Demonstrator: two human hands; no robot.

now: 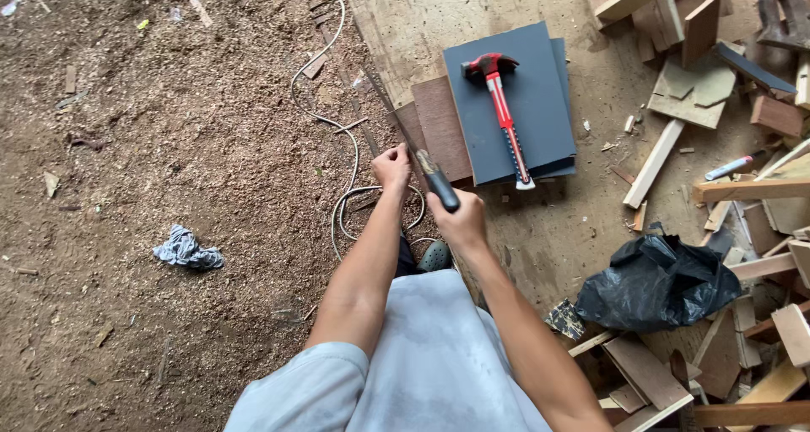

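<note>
We looked down past our pale grey shirt at both bare arms stretched forward over the sawdust-strewn dirt floor (169,145). Our right hand (458,221) had its grip closed around the dark, rounded handle of a slim hand tool (438,180), whose shaft ran up and to the left toward the edge of a brown wooden board (440,128); the working end was too small for us to tell what kind it was. Our left hand (392,167) sat just beside that tool's far end, its fingers curled at the board's near edge, though we could not tell whether its grip was closed on anything.

The brown board lay partly under a dark grey rectangular panel (540,103), both resting on a worn plywood sheet (422,18) on the floor. A red-handled claw hammer (504,111) lay on the grey panel, head away from us. A thin white cable (337,103) wound across the dirt and looped just below our left hand. A crumpled grey rag (187,250) lay well apart to the left. To the right, a crumpled black plastic bag (658,282) sat among a heap of pale wooden offcuts (654,162).
</note>
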